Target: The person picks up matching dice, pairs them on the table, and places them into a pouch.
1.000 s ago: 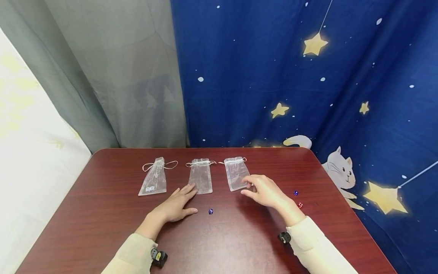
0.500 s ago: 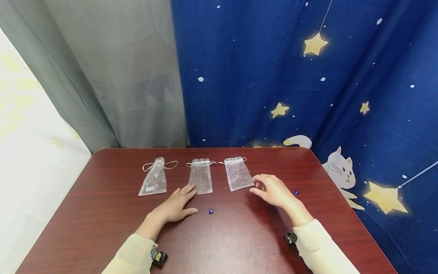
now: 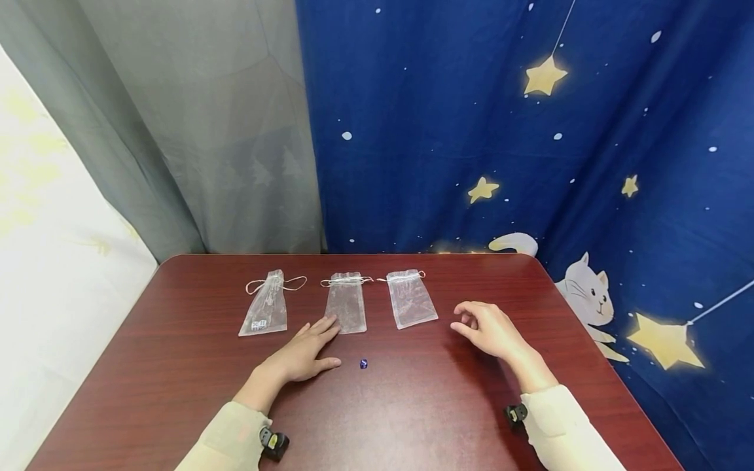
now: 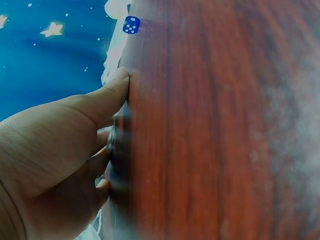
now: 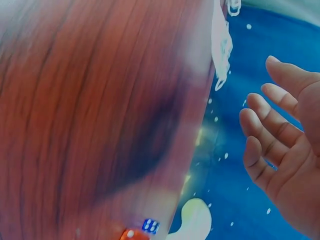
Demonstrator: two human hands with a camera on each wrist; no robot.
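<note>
My left hand (image 3: 302, 353) lies on the table, fingers extended, its fingertips at the lower left corner of the middle sheer drawstring bag (image 3: 346, 304). A blue die (image 3: 363, 364) sits just right of the left thumb; the left wrist view shows this die (image 4: 131, 25) too. My right hand (image 3: 493, 332) hovers over the table with loosely bent fingers, and its palm is bare in the right wrist view. To its left lies the right drawstring bag (image 3: 411, 301). Another blue die (image 5: 150, 226) and a red die (image 5: 135, 235) show in the right wrist view, hidden from the head view.
A third drawstring bag (image 3: 266, 307) lies at the left, with small white-and-dark patterned pieces (image 3: 259, 324) inside its bottom. The dark red table (image 3: 400, 418) ends at a back edge before grey and blue curtains (image 3: 424, 131).
My right hand has moved rightward, away from the right bag. The red die and the farther blue die are now covered in the head view. My left hand has stayed put.
</note>
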